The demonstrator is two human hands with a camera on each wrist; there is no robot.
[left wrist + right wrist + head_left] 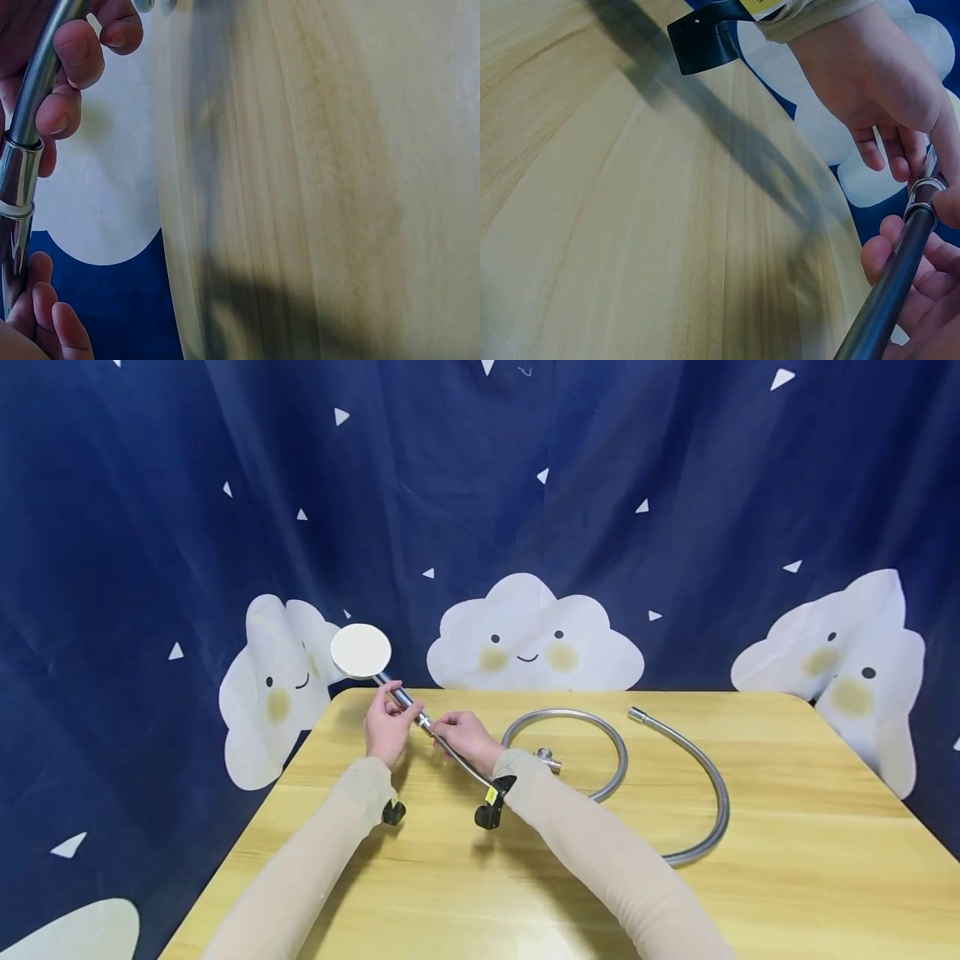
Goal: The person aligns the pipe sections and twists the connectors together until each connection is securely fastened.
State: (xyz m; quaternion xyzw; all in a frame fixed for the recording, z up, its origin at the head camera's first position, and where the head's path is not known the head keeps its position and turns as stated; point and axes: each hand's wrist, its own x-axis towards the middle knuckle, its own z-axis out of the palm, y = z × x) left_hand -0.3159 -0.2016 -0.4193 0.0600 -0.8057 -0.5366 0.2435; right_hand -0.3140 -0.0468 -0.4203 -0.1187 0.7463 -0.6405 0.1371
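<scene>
A handheld shower head with a round white face (361, 651) is held up over the far left of the table, its chrome handle slanting down to the right. My left hand (388, 727) grips that handle. At its lower end, a metal connector (21, 169) joins the handle to a flexible metal shower hose (467, 766). Just below the joint, my right hand (468, 739) pinches the hose, thumb and fingers curled round it. In the right wrist view, fingers of the right hand (930, 300) wrap the hose while the left hand (877, 75) is beyond the joint.
The hose loops over the wooden table (810, 827), its free end fitting (637, 714) lying toward the back right. A small chrome valve fitting (549, 761) lies inside the loop, partly overlapped by the right sleeve. A dark blue curtain (480, 527) with clouds hangs behind the table.
</scene>
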